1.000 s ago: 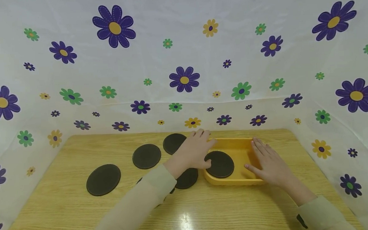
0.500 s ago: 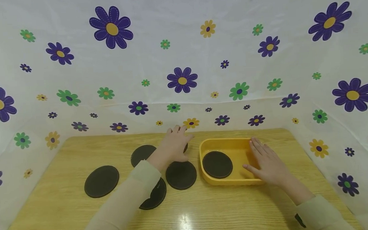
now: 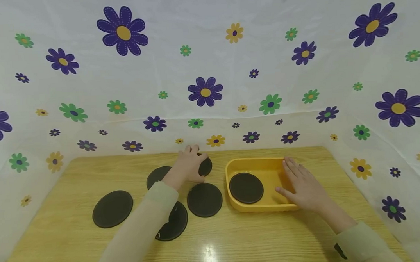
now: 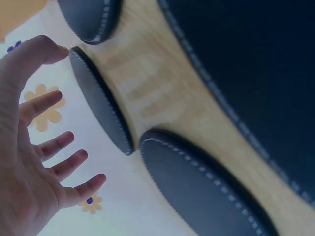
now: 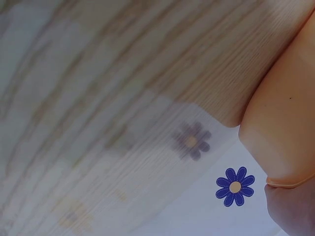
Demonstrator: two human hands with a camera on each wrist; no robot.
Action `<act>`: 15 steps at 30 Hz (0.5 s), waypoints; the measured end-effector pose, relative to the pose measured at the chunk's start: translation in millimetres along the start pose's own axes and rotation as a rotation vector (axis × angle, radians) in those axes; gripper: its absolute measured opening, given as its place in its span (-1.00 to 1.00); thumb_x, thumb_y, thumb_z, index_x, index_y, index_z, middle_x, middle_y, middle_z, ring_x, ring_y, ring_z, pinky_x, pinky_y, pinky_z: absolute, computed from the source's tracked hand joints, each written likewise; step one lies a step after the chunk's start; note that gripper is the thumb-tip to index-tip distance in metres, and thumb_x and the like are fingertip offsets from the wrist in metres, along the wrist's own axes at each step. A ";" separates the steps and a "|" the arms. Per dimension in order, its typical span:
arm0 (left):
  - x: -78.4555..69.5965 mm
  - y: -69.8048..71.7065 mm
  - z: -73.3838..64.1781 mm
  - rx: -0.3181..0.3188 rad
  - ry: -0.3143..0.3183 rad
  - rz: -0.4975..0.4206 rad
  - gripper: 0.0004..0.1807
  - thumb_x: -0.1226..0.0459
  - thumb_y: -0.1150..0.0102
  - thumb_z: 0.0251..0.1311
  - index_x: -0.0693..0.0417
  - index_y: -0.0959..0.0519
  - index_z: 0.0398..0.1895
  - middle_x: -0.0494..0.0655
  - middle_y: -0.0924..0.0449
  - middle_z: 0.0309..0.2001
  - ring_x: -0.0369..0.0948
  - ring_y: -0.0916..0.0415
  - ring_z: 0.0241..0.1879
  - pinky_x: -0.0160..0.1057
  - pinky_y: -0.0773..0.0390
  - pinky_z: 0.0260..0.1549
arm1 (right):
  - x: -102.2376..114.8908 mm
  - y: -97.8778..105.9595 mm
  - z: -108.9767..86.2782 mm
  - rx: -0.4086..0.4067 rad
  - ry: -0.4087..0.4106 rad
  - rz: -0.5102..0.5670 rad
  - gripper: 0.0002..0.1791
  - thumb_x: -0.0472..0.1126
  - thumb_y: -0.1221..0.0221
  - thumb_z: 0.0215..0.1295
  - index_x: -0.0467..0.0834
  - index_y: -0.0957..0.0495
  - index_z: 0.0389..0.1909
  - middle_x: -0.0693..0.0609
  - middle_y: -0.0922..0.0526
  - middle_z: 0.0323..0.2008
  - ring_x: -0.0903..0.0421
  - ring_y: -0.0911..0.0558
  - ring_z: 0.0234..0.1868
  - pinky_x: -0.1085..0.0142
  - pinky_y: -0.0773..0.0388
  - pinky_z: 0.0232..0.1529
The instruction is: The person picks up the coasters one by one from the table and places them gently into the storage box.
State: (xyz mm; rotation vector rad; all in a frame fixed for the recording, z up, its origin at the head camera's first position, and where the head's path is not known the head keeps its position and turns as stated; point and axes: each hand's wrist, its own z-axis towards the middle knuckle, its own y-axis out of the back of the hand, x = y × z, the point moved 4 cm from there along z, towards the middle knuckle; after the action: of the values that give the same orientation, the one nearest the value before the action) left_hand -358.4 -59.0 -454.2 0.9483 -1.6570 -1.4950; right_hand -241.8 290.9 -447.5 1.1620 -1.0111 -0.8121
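Note:
In the head view my left hand [image 3: 187, 166] reaches with spread fingers over a black round coaster [image 3: 206, 167] at the far side of the table. The left wrist view shows the thumb tip right at the stitched edge of one coaster [image 4: 101, 101], and nothing sits in the fingers. My right hand [image 3: 305, 187] lies with straight fingers along the right end of a yellow tray [image 3: 262, 208], its thumb toward the inside. One black coaster [image 3: 246, 188] lies flat in the tray's left part. The right wrist view catches the tray's outer wall [image 5: 280, 98].
More black coasters lie on the wooden table [image 3: 250, 242]: one left of the tray [image 3: 204, 200], one partly under the left forearm [image 3: 175, 222], one behind the wrist [image 3: 158, 176], one far left [image 3: 112, 208]. A flowered white cloth [image 3: 172, 74] surrounds the table.
My left hand has moved left from over the tray's left end to the far coaster, uncovering the coaster beside the tray. The right hand stays at the tray's right end.

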 end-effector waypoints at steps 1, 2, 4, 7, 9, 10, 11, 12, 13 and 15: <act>1.4 -1.6 0.3 -0.003 0.005 -0.002 -0.05 -0.19 -0.52 0.08 -0.16 -0.41 0.54 0.25 -0.23 0.55 0.22 -0.25 0.47 0.31 -0.45 0.33 | 0.0 -0.4 0.1 0.000 0.000 0.000 0.07 0.28 -0.10 0.52 -0.43 0.02 0.65 -0.37 0.05 0.69 -0.33 0.01 0.71 -0.15 0.08 0.69; 2.5 -3.2 0.4 -0.007 0.008 -0.005 -0.05 -0.19 -0.52 0.08 -0.17 -0.42 0.54 0.26 -0.24 0.54 0.22 -0.26 0.46 0.30 -0.47 0.32 | 0.1 -0.7 0.0 0.000 -0.002 -0.001 0.07 0.28 -0.10 0.52 -0.43 0.01 0.65 -0.37 0.05 0.69 -0.33 0.01 0.71 -0.14 0.08 0.69; 4.2 -6.3 1.4 -0.016 0.016 -0.015 -0.06 -0.19 -0.52 0.06 -0.17 -0.43 0.52 0.25 -0.26 0.52 0.21 -0.28 0.42 0.26 -0.51 0.28 | 0.2 -1.2 0.1 -0.001 -0.003 -0.001 0.06 0.27 -0.11 0.51 -0.43 0.01 0.65 -0.37 0.05 0.69 -0.33 0.01 0.70 -0.13 0.10 0.70; 4.7 -9.0 3.2 -0.030 0.022 -0.025 -0.07 -0.19 -0.53 0.04 -0.16 -0.44 0.51 0.24 -0.29 0.49 0.19 -0.32 0.39 0.24 -0.55 0.24 | 0.0 -1.5 0.0 -0.004 -0.007 0.001 0.06 0.27 -0.11 0.51 -0.43 0.01 0.65 -0.38 0.04 0.68 -0.34 0.00 0.70 -0.11 0.12 0.71; 4.3 -10.1 5.1 -0.033 0.030 -0.032 -0.06 -0.19 -0.53 0.05 -0.15 -0.44 0.51 0.24 -0.30 0.49 0.19 -0.32 0.39 0.24 -0.55 0.24 | -0.2 -1.6 0.1 -0.006 -0.010 0.004 0.06 0.27 -0.12 0.51 -0.43 0.01 0.65 -0.38 0.04 0.69 -0.33 0.01 0.70 -0.09 0.13 0.71; 3.9 -10.1 5.9 -0.030 0.035 -0.039 -0.06 -0.19 -0.53 0.05 -0.14 -0.44 0.52 0.24 -0.30 0.49 0.19 -0.31 0.40 0.24 -0.54 0.26 | -0.3 -1.6 0.1 -0.007 -0.011 0.004 0.06 0.27 -0.12 0.51 -0.43 0.01 0.65 -0.37 0.04 0.69 -0.33 0.01 0.70 -0.09 0.14 0.71; 3.6 -10.2 6.8 -0.030 0.040 -0.046 -0.05 -0.19 -0.53 0.05 -0.14 -0.44 0.52 0.24 -0.30 0.49 0.19 -0.31 0.41 0.25 -0.53 0.27 | -0.4 -1.7 0.2 -0.008 -0.011 0.003 0.06 0.27 -0.11 0.51 -0.43 0.02 0.65 -0.37 0.04 0.69 -0.33 0.01 0.70 -0.09 0.14 0.71; 3.4 -10.2 7.5 -0.026 0.045 -0.053 -0.05 -0.19 -0.53 0.06 -0.14 -0.43 0.52 0.23 -0.30 0.50 0.20 -0.30 0.42 0.25 -0.52 0.29 | -0.6 -1.9 0.2 -0.008 -0.011 0.002 0.06 0.27 -0.11 0.51 -0.43 0.01 0.65 -0.37 0.04 0.69 -0.33 0.01 0.70 -0.09 0.13 0.71; 3.2 -10.2 8.0 -0.023 0.050 -0.059 -0.05 -0.18 -0.53 0.06 -0.14 -0.43 0.53 0.23 -0.29 0.50 0.20 -0.29 0.43 0.26 -0.51 0.30 | -0.7 -2.0 0.3 -0.009 -0.011 0.002 0.06 0.27 -0.11 0.51 -0.42 0.01 0.65 -0.37 0.04 0.69 -0.33 0.00 0.70 -0.10 0.13 0.71; 2.9 -10.3 8.8 -0.015 0.059 -0.069 -0.04 -0.18 -0.52 0.07 -0.14 -0.42 0.54 0.22 -0.29 0.50 0.21 -0.28 0.44 0.26 -0.49 0.32 | -0.8 -2.4 0.3 -0.009 -0.011 0.000 0.06 0.27 -0.12 0.51 -0.42 0.01 0.65 -0.37 0.04 0.69 -0.33 0.00 0.70 -0.11 0.11 0.70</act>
State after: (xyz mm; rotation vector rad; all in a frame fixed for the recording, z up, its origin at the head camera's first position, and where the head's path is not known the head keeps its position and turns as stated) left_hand -366.9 -58.0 -465.2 1.0412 -1.5832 -1.5087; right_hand -242.4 291.0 -449.9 1.1513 -1.0153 -0.8228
